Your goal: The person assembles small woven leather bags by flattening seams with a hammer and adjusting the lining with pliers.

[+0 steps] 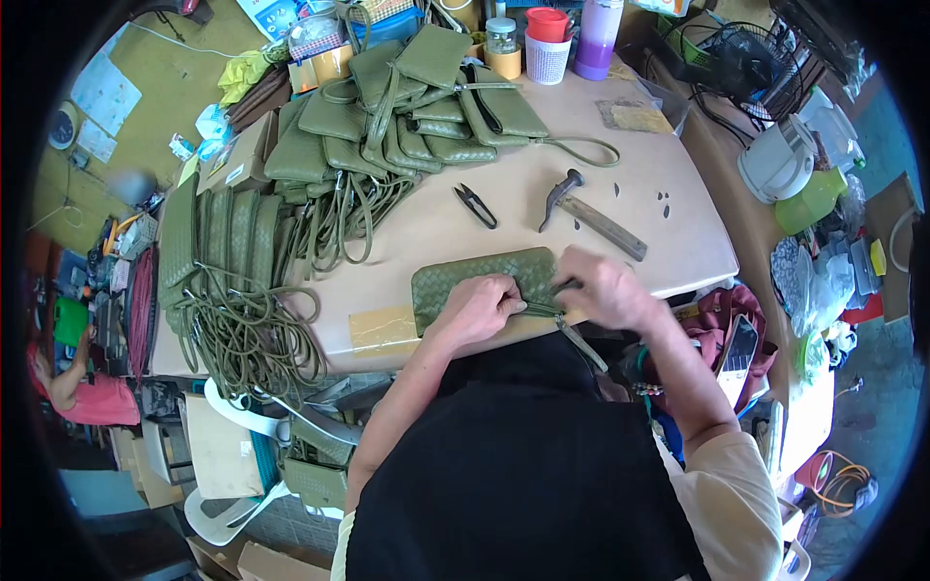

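Observation:
A green woven wallet [475, 272] lies at the table's front edge. My left hand [482, 308] presses on its zipper side, with fingers closed and pinching the wallet's edge. Over the wallet's right end is my right hand [608, 289], its fingers curled; whatever is between them is too small to make out. A green strap [581, 345] hangs from the wallet's right end over the table edge. Beyond the wallet lie small black snips [476, 206] and a hammer [603, 227] with a wooden handle.
Green pouches [417, 116] are piled at the back of the table [678, 223]. More pouches with looped straps [242, 329] stand at the left. Cups and a purple bottle [598, 39] are at the back. A person in a red top [102, 399] is at far left.

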